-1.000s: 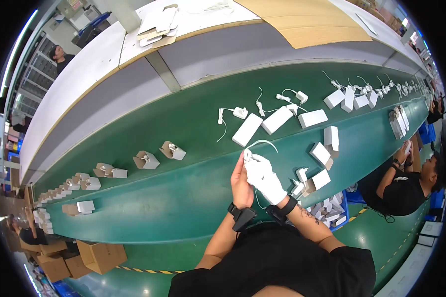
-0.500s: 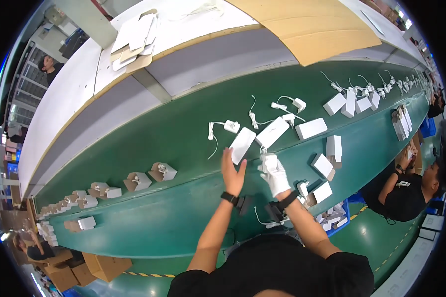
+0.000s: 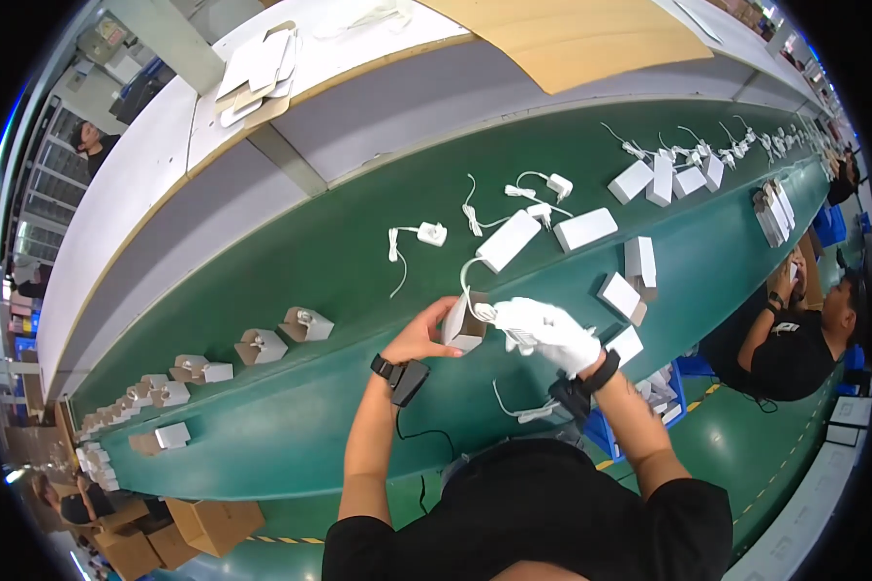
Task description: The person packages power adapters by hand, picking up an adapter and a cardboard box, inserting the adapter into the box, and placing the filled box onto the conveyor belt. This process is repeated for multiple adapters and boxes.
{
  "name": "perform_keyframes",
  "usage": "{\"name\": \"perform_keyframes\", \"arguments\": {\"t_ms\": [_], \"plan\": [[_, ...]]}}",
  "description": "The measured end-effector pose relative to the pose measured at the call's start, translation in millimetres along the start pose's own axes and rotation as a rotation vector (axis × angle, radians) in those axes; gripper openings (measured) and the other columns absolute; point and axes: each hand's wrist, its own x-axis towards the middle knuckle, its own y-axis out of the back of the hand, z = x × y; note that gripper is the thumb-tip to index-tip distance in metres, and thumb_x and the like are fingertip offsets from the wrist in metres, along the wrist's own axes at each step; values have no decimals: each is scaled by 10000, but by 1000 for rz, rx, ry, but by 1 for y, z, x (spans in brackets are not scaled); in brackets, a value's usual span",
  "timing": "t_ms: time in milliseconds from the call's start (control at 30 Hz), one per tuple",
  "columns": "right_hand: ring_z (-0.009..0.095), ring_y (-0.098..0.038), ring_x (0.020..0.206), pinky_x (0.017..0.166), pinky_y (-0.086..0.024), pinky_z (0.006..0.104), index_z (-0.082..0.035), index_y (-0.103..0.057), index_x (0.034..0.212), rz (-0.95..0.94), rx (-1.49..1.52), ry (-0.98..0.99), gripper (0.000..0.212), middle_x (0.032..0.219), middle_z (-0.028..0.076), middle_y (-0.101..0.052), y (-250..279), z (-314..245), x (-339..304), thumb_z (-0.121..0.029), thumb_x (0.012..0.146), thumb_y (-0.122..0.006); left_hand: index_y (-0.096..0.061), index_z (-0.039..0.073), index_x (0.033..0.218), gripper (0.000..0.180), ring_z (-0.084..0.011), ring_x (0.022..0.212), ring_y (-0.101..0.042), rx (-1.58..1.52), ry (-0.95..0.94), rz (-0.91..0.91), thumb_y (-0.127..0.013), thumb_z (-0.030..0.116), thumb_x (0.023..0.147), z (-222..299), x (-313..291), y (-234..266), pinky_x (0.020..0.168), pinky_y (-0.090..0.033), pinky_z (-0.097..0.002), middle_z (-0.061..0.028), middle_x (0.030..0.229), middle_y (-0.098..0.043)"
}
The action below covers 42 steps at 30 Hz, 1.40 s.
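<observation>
My bare left hand (image 3: 417, 337) is closed round a small white box (image 3: 462, 334), tilted, with its open end showing grey-brown inside. At that opening my white-gloved right hand (image 3: 552, 334) pinches a bundled white cable (image 3: 483, 312). A loop of the cable rises above the box; whether a plug is under the glove is hidden. Just beyond lies a closed-looking white box (image 3: 510, 241), with a white charger (image 3: 432, 233) and its cable to its left. Another charger (image 3: 559, 186) lies farther back. Near my right wrist a loose white cable (image 3: 525, 414) rests on the belt.
Open boxes with chargers inside (image 3: 306, 324) line the green belt (image 3: 262, 426) to the left. More white boxes (image 3: 586, 229) lie at right. A blue bin (image 3: 606, 436) stands below my right arm. Cardboard (image 3: 572, 44) overhangs the shelf. A co-worker (image 3: 794, 339) sits at far right.
My left hand has picked up the white box and drawn it nearer, its open end now toward the right. My right hand has brought the cable to that opening.
</observation>
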Motion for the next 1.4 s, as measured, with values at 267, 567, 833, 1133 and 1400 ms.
{"name": "perform_keyframes", "arguments": {"t_ms": [267,567,833,1133,1400], "plan": [[327,-611,749,639,-493,372,-60,-610,867,-43,-1888,256,174,909,183,-618,-52,1,19,-187,748,-604,-444,77,1290,815,-192,1167,-462,390,3,52,-831,124,575,21,-21,-29,932,-426,-353,-48,1253,-497],[327,-612,825,703,-501,386,-95,-605,928,-345,-1731,87,170,946,153,-620,-36,39,58,-176,782,-572,-497,57,1182,693,-223,1076,-521,815,-161,397,-805,137,566,-11,-33,-35,895,-433,-350,-88,1096,-568],[314,-602,930,789,-493,362,-52,-582,1092,340,-1403,620,374,1025,157,-622,-6,63,182,-232,774,-659,-469,51,1175,693,-280,1028,-524,884,-275,1092,-790,99,563,-17,-64,90,892,-421,-368,-128,1125,-535],[336,-628,768,694,-508,437,-56,-603,864,531,-1684,-31,332,869,159,-621,5,111,302,-363,757,-670,-268,47,1369,863,-298,1188,-437,1003,-246,1349,-761,102,664,-19,-78,70,1005,-341,-370,-174,1274,-445],[329,-589,634,604,-490,385,-68,-581,782,232,-1090,684,389,738,144,-567,-59,29,139,-434,719,-698,-415,26,1268,522,-295,1210,-428,-1388,-64,465,-578,345,889,-50,-39,-34,1040,-316,-431,-166,1253,-478]]}}
